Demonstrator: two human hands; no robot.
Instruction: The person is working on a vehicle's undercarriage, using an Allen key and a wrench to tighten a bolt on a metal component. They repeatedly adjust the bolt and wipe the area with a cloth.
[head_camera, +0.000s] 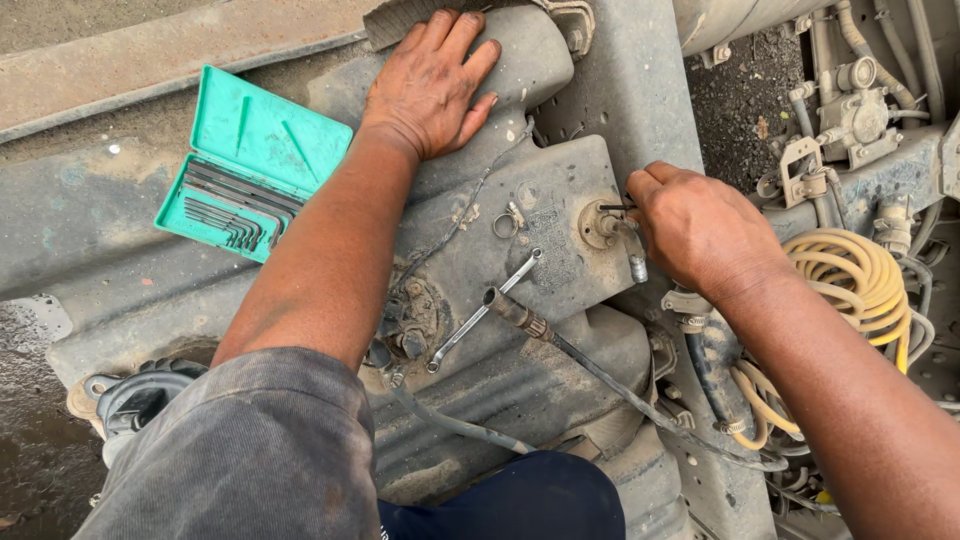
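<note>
A round fitting (600, 222) sits on top of the dusty grey tank (520, 300). The right hand (700, 228) pinches a small dark hex key (617, 207) set into it. The left hand (432, 82) lies spread flat on the tank's far end. A spanner (483, 310) and a loose hose (590, 370) rest on the tank; the open green key case (250, 165) lies beside. The fitting looks still seated.

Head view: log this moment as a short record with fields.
Left hand: flat, palm down on the grey tank
Right hand: gripping a thin dark tool at the round fitting
On tank: wrench, loose hose end
Left of tank: open green case of hex keys
Right side: coiled yellow hose
</note>
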